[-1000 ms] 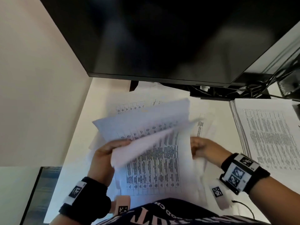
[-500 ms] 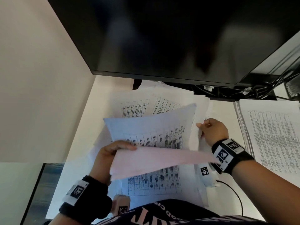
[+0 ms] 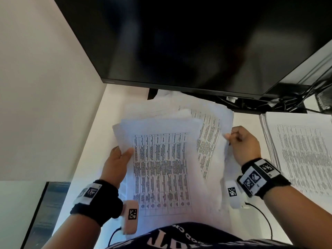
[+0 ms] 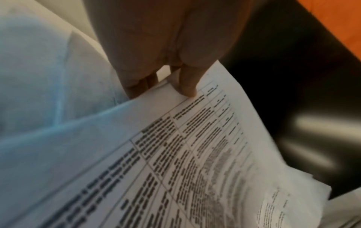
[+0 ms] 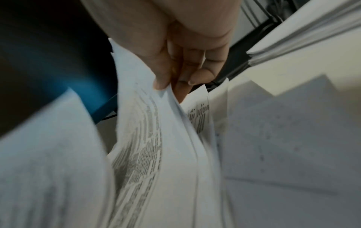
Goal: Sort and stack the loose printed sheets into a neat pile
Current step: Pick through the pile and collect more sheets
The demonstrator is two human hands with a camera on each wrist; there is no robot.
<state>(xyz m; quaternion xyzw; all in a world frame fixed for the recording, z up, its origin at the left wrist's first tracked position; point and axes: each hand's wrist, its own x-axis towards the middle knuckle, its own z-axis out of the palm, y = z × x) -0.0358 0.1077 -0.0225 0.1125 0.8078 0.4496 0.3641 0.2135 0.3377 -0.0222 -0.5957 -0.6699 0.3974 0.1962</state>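
A bundle of loose printed sheets [image 3: 161, 169], white with black tables, is held above the desk in front of me. My left hand [image 3: 120, 155] grips its left edge, thumb on top of the top sheet [image 4: 195, 138] and fingers underneath. My right hand [image 3: 240, 141] pinches the right edge of several more sheets [image 3: 210, 139] fanned out behind the bundle; in the right wrist view the thumb and fingers [image 5: 171, 86] clamp those paper edges [image 5: 175, 123]. More loose sheets [image 3: 158, 108] lie scattered on the desk beneath.
A thick, neat stack of printed pages [image 3: 301, 155] lies on the white desk [image 3: 89, 141] at the right. A large dark monitor [image 3: 179, 42] overhangs the back, with tangled cables [image 3: 287, 101] behind. A wall closes the left side.
The folded-over sheet in my left hand has flattened onto the bundle. My right hand moved out to the right edge and took hold of further sheets, lifting them.
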